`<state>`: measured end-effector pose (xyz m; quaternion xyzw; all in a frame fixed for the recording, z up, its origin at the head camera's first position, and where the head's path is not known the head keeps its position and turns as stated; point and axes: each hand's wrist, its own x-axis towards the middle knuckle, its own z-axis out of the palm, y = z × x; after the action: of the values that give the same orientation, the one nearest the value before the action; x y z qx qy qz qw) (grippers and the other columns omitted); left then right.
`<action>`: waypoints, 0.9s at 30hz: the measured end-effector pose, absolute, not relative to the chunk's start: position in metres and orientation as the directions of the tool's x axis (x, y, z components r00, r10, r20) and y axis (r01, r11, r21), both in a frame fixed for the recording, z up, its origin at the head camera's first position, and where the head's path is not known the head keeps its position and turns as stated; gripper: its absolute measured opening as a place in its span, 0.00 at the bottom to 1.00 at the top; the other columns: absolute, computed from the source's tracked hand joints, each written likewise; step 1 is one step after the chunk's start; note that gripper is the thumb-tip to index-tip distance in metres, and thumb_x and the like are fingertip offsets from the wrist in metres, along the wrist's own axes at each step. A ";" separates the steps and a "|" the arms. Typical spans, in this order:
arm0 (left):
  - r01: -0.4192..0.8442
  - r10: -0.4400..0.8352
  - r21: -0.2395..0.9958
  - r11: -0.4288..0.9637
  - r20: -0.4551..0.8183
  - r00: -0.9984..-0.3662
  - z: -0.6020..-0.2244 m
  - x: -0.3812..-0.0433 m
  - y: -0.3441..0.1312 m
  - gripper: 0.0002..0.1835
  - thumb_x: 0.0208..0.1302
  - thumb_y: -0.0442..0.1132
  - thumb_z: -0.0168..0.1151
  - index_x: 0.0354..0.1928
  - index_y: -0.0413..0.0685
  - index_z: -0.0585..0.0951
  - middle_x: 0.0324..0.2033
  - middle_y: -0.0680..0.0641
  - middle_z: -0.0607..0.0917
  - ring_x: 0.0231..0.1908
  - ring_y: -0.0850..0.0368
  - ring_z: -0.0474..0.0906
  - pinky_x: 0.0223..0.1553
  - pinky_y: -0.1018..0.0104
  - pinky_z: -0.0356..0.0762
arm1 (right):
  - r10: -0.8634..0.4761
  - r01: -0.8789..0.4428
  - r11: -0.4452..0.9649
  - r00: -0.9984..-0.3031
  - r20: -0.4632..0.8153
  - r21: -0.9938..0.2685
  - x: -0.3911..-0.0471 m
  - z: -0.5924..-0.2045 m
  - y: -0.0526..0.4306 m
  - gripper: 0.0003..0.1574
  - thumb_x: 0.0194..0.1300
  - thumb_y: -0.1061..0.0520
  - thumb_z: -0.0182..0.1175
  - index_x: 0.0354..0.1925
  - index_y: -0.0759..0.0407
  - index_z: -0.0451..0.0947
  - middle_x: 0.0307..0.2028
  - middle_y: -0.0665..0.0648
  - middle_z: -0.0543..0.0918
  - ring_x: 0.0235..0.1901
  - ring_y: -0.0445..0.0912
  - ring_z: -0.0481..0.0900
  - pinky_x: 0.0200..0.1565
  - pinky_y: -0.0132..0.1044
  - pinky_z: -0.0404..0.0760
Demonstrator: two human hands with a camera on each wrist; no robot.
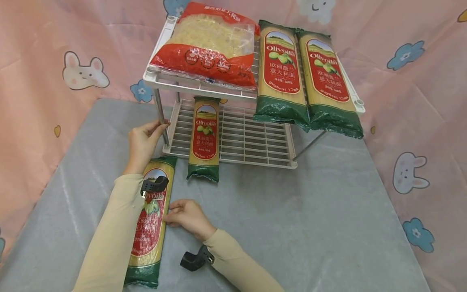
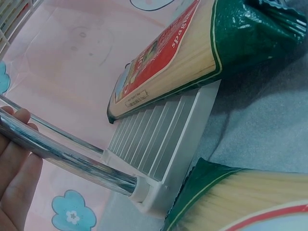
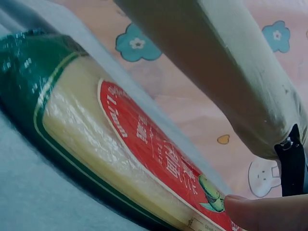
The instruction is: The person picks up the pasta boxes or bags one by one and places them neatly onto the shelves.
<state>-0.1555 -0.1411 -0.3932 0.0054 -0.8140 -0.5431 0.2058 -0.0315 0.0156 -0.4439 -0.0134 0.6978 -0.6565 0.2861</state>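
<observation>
In the head view, my left hand (image 1: 141, 145) holds the front-left metal post (image 1: 160, 117) of a white two-tier rack (image 1: 255, 160); the left wrist view shows fingers (image 2: 17, 178) behind that post. A spaghetti pack (image 1: 151, 247) with green ends and a red label lies on the cloth, partly covered by the left forearm. At this pack's right edge, my right hand (image 1: 191, 219) touches it with its fingertips, fingers loosely bent. In the right wrist view, one fingertip (image 3: 260, 211) is against the label. Another spaghetti pack (image 1: 204, 138) lies on the lower tier, its end sticking out in front.
On the upper tier lie a red bag of pasta (image 1: 215, 40) and two spaghetti packs (image 1: 281, 73) side by side, overhanging the front edge. Grey cloth (image 1: 328, 227) covers the table. A pink patterned curtain (image 1: 419, 101) hangs behind.
</observation>
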 end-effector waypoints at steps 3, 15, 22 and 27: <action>0.212 -0.234 0.887 0.410 0.327 -0.916 -0.393 -0.156 -0.141 0.15 0.65 0.39 0.61 0.49 0.36 0.82 0.42 0.42 0.85 0.45 0.50 0.82 0.44 0.69 0.79 | -0.381 0.348 0.190 -0.835 -0.396 -0.918 -0.034 -0.442 0.012 0.14 0.53 0.70 0.65 0.39 0.74 0.75 0.28 0.64 0.84 0.25 0.48 0.83 0.30 0.35 0.83; 0.212 -0.222 0.874 0.437 0.333 -0.917 -0.393 -0.154 -0.142 0.16 0.65 0.41 0.60 0.48 0.37 0.83 0.42 0.42 0.85 0.45 0.50 0.82 0.42 0.75 0.76 | -0.360 0.250 0.295 -0.865 -0.349 -0.922 -0.041 -0.451 0.003 0.08 0.57 0.67 0.65 0.25 0.67 0.75 0.17 0.55 0.81 0.12 0.36 0.74 0.19 0.31 0.80; 0.204 -0.222 0.878 0.433 0.323 -0.920 -0.395 -0.155 -0.141 0.16 0.65 0.42 0.60 0.48 0.38 0.83 0.42 0.42 0.85 0.45 0.51 0.82 0.47 0.60 0.78 | -0.389 0.273 0.228 -0.854 -0.345 -0.935 -0.037 -0.450 0.003 0.08 0.60 0.70 0.60 0.28 0.66 0.70 0.23 0.57 0.81 0.20 0.37 0.75 0.25 0.30 0.80; 0.203 -0.228 0.888 0.413 0.317 -0.921 -0.393 -0.155 -0.141 0.15 0.66 0.42 0.60 0.48 0.39 0.83 0.42 0.42 0.85 0.46 0.51 0.81 0.48 0.60 0.77 | -0.438 0.357 0.131 -0.816 -0.377 -0.925 -0.032 -0.445 0.002 0.03 0.67 0.68 0.51 0.35 0.67 0.67 0.32 0.59 0.81 0.31 0.45 0.82 0.34 0.35 0.83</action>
<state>-0.1546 -0.1410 -0.3933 0.0075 -0.8168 -0.5415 0.1989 -0.0324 0.0024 -0.4451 -0.0292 0.6889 -0.6585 0.3017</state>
